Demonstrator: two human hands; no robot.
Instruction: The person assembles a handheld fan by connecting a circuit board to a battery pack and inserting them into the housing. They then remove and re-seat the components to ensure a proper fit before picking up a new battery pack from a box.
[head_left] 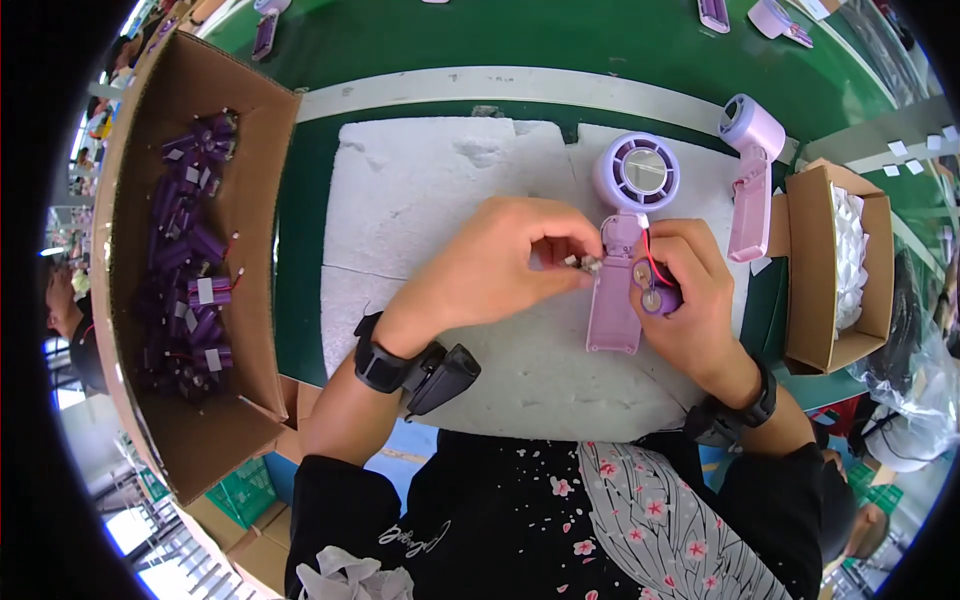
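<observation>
A pink-and-lilac handheld fan lies on the white foam board, its round lilac head (640,172) away from me and its opened pink handle (612,315) toward me. My right hand (695,300) is closed around a purple battery pack (658,299) at the handle's right side; the metal cell ends face up. Red wires (653,258) run from the pack toward a white plug (643,222) near the fan's neck. Just left of the handle, my left hand (505,255) pinches small whitish pieces (583,264); their exact kind is too small to tell.
A cardboard box (268,250) of purple battery packs (195,240) stands at left. Another opened fan (752,170) rests at right, beside a small carton (815,270) holding white pieces (849,255). Beyond the foam board (420,180), a pale rail (420,88) crosses the green surface, where more fan parts (770,18) lie.
</observation>
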